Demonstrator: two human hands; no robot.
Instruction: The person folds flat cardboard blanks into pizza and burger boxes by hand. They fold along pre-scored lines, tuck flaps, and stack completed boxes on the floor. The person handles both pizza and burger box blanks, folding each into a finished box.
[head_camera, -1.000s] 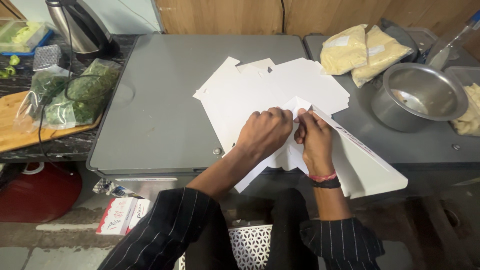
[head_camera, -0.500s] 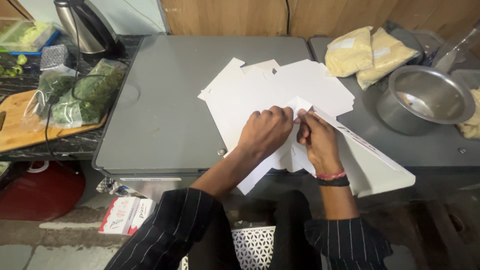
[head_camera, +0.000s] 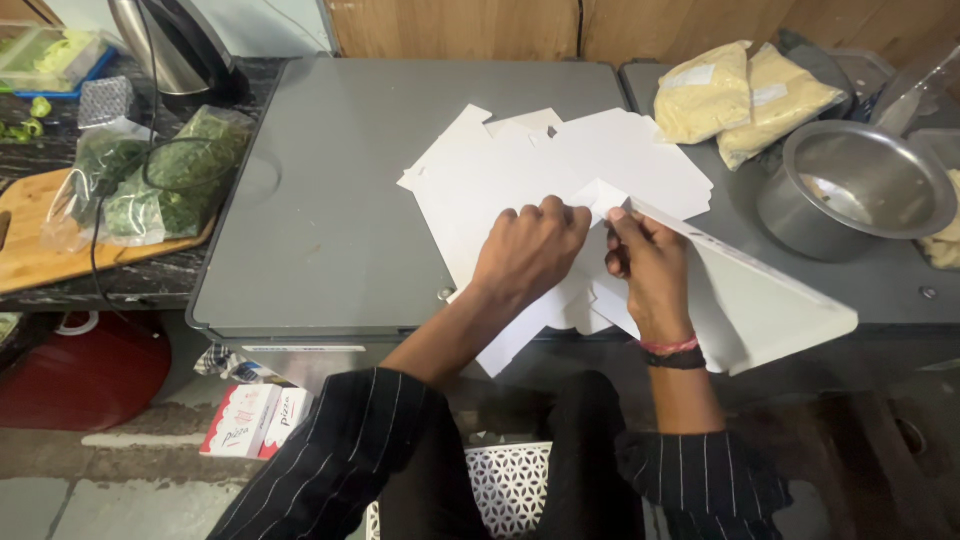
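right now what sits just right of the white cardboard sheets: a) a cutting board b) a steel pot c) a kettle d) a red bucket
b, the steel pot stands on the grey counter just right of the white cardboard sheets, below the two yellow bags.

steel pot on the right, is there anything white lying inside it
No, the steel pot shows only its bare shiny inside; the white cardboard sheets lie apart from it on the grey counter.
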